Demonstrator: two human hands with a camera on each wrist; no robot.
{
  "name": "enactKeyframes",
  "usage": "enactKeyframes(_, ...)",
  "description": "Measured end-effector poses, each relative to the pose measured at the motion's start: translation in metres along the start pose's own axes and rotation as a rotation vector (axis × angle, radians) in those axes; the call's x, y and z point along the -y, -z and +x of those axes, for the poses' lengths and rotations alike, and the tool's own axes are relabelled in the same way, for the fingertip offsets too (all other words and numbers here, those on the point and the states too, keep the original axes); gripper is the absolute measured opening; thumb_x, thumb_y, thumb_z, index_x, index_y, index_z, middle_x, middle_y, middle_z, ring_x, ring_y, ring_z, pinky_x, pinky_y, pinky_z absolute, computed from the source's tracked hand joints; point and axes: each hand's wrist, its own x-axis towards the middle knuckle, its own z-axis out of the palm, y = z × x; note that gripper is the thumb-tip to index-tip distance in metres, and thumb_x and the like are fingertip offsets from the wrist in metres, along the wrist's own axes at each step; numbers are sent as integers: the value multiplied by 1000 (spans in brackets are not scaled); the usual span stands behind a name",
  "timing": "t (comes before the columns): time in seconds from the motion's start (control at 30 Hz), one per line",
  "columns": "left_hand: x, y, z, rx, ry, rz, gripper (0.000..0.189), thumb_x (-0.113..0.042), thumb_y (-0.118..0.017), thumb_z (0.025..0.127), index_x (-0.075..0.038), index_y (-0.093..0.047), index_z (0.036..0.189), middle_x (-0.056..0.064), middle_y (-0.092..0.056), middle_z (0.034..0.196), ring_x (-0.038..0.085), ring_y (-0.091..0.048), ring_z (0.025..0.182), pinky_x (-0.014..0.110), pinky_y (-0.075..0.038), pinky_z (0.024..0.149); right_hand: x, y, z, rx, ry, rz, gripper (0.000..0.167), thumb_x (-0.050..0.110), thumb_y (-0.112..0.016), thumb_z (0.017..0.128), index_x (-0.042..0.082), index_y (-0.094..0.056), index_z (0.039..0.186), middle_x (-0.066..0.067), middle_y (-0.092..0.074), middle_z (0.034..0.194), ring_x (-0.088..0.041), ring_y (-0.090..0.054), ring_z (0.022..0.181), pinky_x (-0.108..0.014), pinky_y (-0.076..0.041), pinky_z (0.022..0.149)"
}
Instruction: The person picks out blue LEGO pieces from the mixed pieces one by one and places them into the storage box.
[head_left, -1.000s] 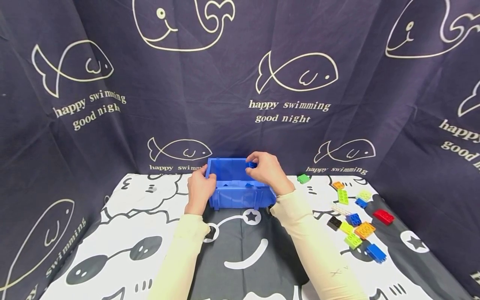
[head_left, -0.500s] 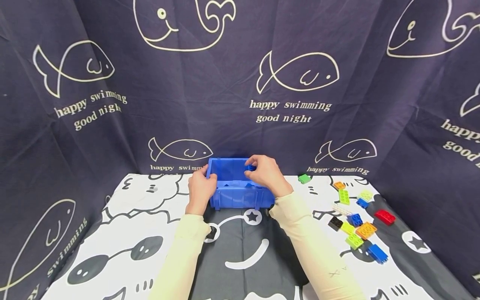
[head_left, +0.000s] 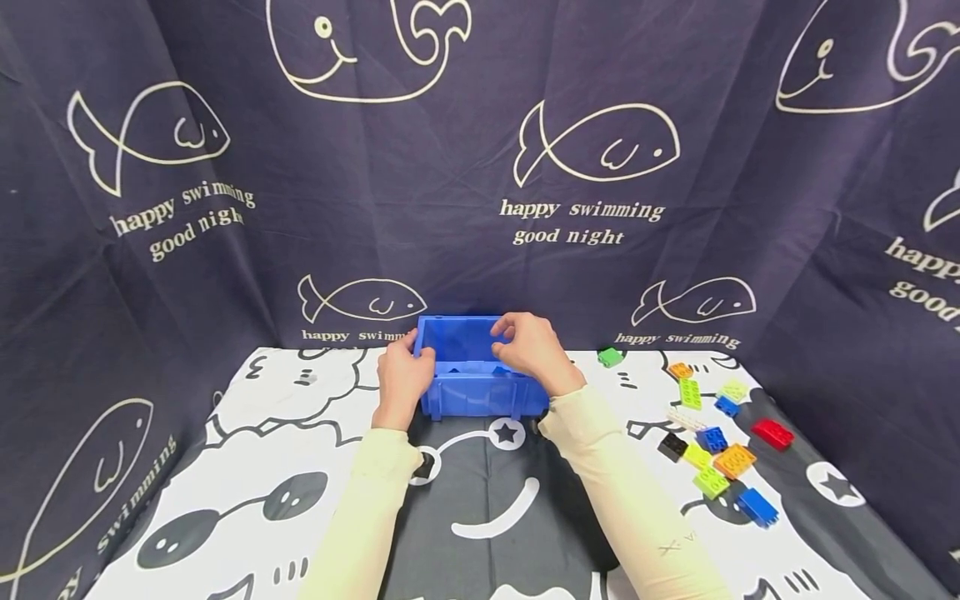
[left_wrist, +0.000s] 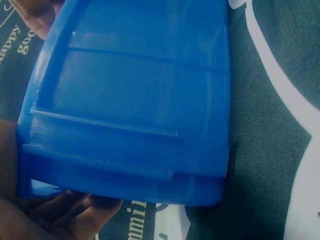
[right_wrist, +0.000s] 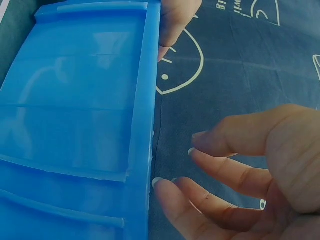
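Gone from between the fingers of the right grip is the blue brick shown there half a second ago; those fingers are now parted with nothing held, and where the brick lies cannot be told. The blue bin is set between both grips, its long axis running left to right, its left end clasped by the left grip and its right end nearer the right one. Scattered bricks are spread rightward of the right grip and closer to the person, with one green brick found nearest it.
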Motion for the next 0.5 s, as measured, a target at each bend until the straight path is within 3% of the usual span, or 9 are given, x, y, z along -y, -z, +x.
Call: enactKeyframes(0.5, 0, 0, 0, 8, 1, 5, 51, -21, -63, 90, -8, -66, 139, 16, -72, 127, 44, -66, 119, 54, -52, 97, -4, 2, -2, -7, -7, -2, 26, 22, -72, 89, 13, -76, 113, -12, -72, 117, -34, -66, 108, -51, -53, 94)
